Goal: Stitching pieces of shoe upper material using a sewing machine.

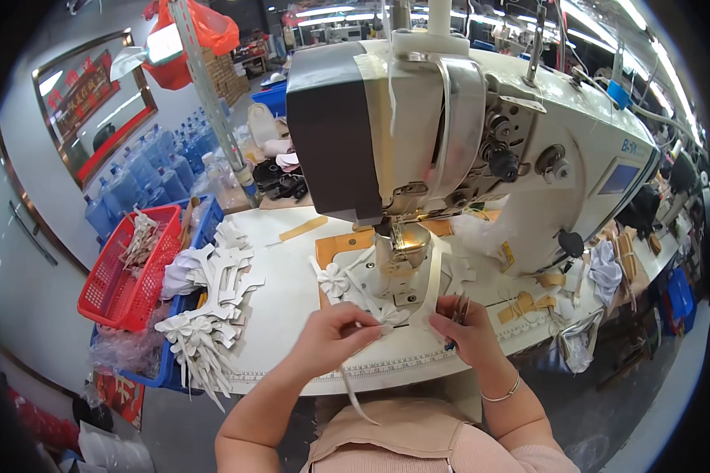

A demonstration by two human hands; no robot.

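Left hand (331, 335) pinching white strip piece (386, 314) shut between thumb and fingers, near table edge, just in front of sewing machine post (401, 264). Right hand (467, 331) closed round small snips (459, 309) (blades hard to see). Tip, I reckon: keep piece taut, snip close, fingers clear.

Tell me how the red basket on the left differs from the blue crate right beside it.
The red basket has open mesh walls, while the blue crate has solid walls. The red basket holds a loose bundle of pale strips; the blue crate is piled over its rim with white cut pieces. The red basket sits further left, the blue crate against the sewing table. Both are plastic bins of material.
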